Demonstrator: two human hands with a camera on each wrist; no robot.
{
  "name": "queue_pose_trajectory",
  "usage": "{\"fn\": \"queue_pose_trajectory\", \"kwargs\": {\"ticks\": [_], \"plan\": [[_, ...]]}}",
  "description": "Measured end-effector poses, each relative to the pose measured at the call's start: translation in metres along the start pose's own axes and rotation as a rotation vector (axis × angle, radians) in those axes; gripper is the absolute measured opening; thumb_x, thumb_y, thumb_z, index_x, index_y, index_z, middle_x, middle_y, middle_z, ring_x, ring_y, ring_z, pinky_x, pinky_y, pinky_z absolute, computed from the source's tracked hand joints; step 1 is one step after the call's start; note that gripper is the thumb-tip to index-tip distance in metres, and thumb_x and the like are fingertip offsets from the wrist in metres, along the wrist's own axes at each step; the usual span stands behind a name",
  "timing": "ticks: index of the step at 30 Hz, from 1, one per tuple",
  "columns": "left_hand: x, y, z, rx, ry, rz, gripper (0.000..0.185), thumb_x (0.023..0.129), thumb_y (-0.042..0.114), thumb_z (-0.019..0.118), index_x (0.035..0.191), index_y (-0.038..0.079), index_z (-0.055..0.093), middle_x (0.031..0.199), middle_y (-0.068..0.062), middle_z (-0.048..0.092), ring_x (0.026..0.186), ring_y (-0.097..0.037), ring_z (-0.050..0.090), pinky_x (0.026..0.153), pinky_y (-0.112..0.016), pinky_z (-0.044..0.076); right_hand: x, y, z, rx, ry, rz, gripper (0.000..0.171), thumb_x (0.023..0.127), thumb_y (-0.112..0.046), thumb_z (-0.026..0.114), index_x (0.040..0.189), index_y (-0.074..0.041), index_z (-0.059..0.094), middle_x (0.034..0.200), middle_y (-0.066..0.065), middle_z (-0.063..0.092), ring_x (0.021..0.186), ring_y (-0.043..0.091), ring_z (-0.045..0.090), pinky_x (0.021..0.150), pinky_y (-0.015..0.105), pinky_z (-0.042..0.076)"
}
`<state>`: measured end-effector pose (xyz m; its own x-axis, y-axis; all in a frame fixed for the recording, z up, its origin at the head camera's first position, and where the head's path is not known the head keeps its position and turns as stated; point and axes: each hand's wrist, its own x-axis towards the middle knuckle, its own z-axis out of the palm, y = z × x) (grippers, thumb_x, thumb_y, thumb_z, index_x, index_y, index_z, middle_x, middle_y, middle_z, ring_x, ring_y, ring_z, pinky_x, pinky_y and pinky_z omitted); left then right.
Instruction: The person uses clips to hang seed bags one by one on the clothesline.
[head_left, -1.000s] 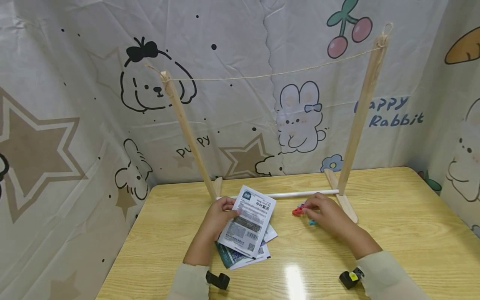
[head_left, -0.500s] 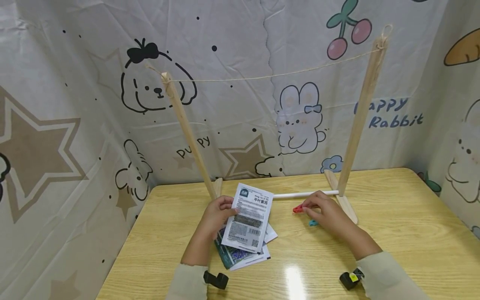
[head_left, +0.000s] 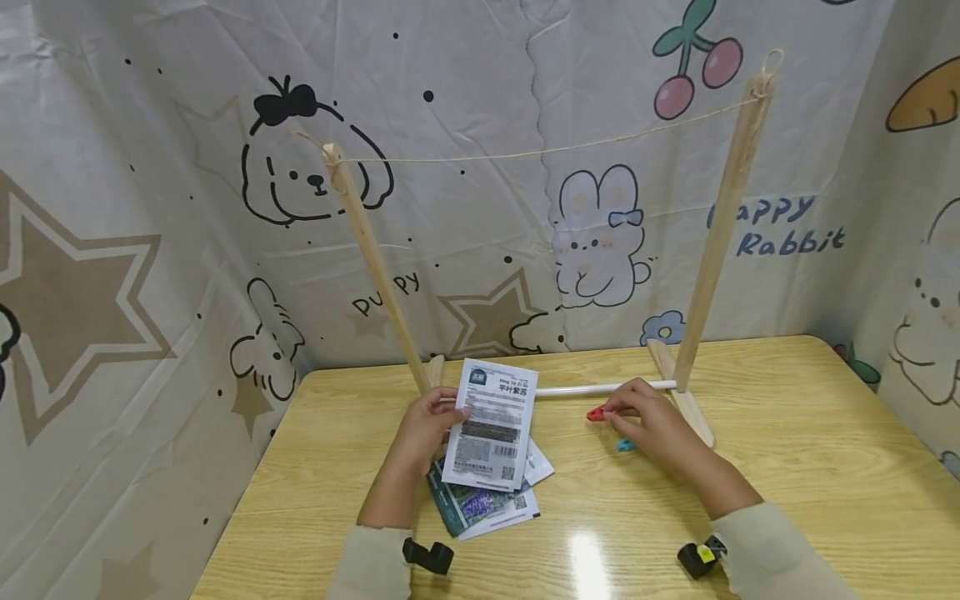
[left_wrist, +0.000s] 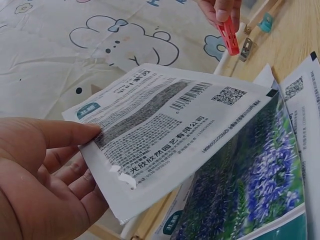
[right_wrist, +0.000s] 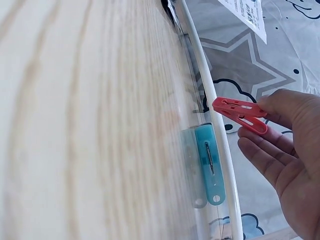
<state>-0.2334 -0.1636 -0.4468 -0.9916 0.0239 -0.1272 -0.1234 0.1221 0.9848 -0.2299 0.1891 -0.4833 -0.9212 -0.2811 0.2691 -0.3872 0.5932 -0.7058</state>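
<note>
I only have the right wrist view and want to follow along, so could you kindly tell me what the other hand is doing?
Observer: The left hand holds a white printed packet by its left edge, lifted above more packets lying on the table.
Operator: Thank you. What is printed on that packet?
Observer: The left wrist view shows dense text, a barcode and a QR code on it; the packet beneath shows purple flowers.
Operator: And the white rod I see, what does it belong to?
Observer: It is the bottom bar of a wooden stand with a string tied between its two posts.
</note>
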Motion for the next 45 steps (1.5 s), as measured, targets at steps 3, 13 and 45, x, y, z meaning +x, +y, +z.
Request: {"fn": "queue_pose_trajectory", "kwargs": {"ticks": [3, 13, 45], "plan": [[0.002, 0.000, -0.001, -0.050, 0.004, -0.003, 0.028, 0.093, 0.003, 0.066, 0.121, 0.000, 0.063, 0.100, -0.009, 0.073, 0.077, -0.014, 0.068, 0.065, -0.029, 0.055, 0.000, 0.000, 0.000, 0.003, 0.006, -0.001, 0.006, 0.098, -0.016, 0.068, 0.102, -0.014, 0.072, 0.110, 0.000, 0.057, 0.102, 0.020, 0.070, 0.087, 0.027, 0.058], [0.005, -0.002, -0.004, -0.135, 0.022, 0.019, 0.026, 0.092, 0.001, 0.065, 0.118, -0.004, 0.061, 0.091, -0.001, 0.073, 0.077, -0.014, 0.068, 0.065, -0.030, 0.055, 0.000, 0.001, -0.002, -0.038, 0.067, -0.074, 0.005, 0.096, -0.014, 0.069, 0.099, -0.013, 0.074, 0.111, 0.001, 0.060, 0.096, 0.015, 0.067, 0.090, 0.041, 0.058], [0.001, 0.011, -0.011, -0.168, 0.136, 0.059, 0.028, 0.098, 0.006, 0.061, 0.125, -0.001, 0.062, 0.096, 0.001, 0.073, 0.081, -0.013, 0.068, 0.072, -0.029, 0.055, 0.005, -0.006, -0.007, -0.065, 0.152, -0.183, 0.005, 0.093, -0.010, 0.072, 0.097, -0.012, 0.074, 0.107, 0.002, 0.067, 0.098, 0.021, 0.067, 0.082, 0.035, 0.060]]}}
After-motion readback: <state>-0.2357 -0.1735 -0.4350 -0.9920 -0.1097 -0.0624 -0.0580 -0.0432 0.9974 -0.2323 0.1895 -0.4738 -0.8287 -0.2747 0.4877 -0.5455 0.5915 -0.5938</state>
